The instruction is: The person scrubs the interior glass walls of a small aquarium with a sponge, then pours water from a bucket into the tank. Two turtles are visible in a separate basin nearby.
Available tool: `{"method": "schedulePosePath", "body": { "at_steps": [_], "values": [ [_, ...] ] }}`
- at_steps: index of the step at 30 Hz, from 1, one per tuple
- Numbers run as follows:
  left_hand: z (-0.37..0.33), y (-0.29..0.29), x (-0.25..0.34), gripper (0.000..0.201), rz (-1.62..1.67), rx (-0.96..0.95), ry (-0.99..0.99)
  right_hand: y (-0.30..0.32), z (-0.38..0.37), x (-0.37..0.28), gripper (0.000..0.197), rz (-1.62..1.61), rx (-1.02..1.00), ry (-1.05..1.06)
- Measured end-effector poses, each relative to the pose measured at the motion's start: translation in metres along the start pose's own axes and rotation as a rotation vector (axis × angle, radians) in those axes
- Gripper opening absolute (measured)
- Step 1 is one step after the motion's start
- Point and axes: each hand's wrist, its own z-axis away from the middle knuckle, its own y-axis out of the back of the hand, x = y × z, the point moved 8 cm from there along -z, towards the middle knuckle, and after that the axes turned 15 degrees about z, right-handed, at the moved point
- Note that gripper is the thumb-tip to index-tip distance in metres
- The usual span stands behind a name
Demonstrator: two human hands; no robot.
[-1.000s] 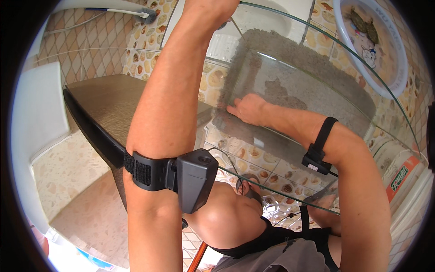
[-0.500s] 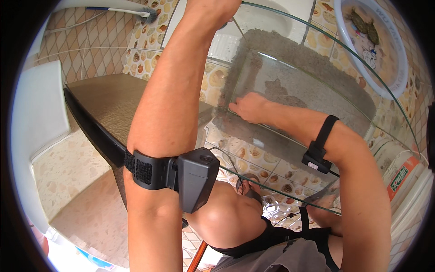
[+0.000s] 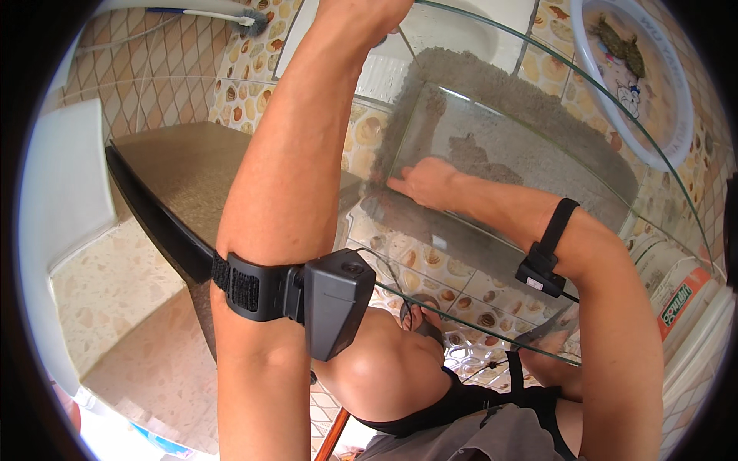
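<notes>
A large clear glass tank (image 3: pixel 538 131) stands before me on a grey shaggy mat (image 3: pixel 500 75). High in the view, my left hand (image 3: pixel 373 14) is closed on the tank's rim at its far left corner, and the picture's upper edge cuts it off. Down inside the tank is my right hand (image 3: pixel 427 183). Its index finger is stretched out against the bottom near the left edge, with the thumb apart and the other fingers curled. Nothing shows in that hand. A dark wet-looking patch (image 3: pixel 469 150) lies on the bottom beyond it.
A pale plastic basin (image 3: pixel 676 107) with two small turtles (image 3: pixel 619 44) stands far right. A white squat toilet (image 3: pixel 503 19) lies behind the tank. Left are a brown board (image 3: pixel 177 161) with a black edge and a stone ledge (image 3: pixel 115 276). A white bucket (image 3: pixel 653 269) stands right.
My right hand has shifted slightly; its index finger now points straighter and the gap to the thumb shows. My left hand keeps its place at the rim.
</notes>
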Motion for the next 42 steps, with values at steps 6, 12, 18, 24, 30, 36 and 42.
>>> {"method": "schedulePosePath", "body": {
  "at_steps": [6,12,18,24,30,36,42],
  "values": [
    [-0.001,-0.004,-0.002,0.051,0.051,-0.023,-0.002,0.0,0.0,0.004,0.048,-0.042,-0.087,0.007],
    [0.007,-0.003,0.005,0.052,0.032,-0.041,0.013,-0.002,-0.006,0.009,0.052,-0.159,-0.107,0.02],
    [0.007,-0.004,0.0,0.054,0.083,-0.027,0.038,0.007,0.0,0.005,0.039,-0.038,-0.05,0.14],
    [0.011,-0.001,0.006,0.055,0.065,-0.04,0.039,0.003,-0.009,0.003,0.034,0.013,-0.071,0.198],
    [0.019,0.002,0.009,0.055,0.054,-0.017,0.05,-0.003,0.019,-0.001,0.029,-0.032,-0.034,0.165],
    [0.015,0.002,0.007,0.054,0.036,-0.057,0.051,-0.005,0.084,-0.001,0.024,-0.339,-0.063,0.022],
    [0.019,-0.003,0.004,0.057,0.082,-0.06,0.087,0.019,-0.008,0.002,0.017,-0.326,0.236,0.018]
  ]
}}
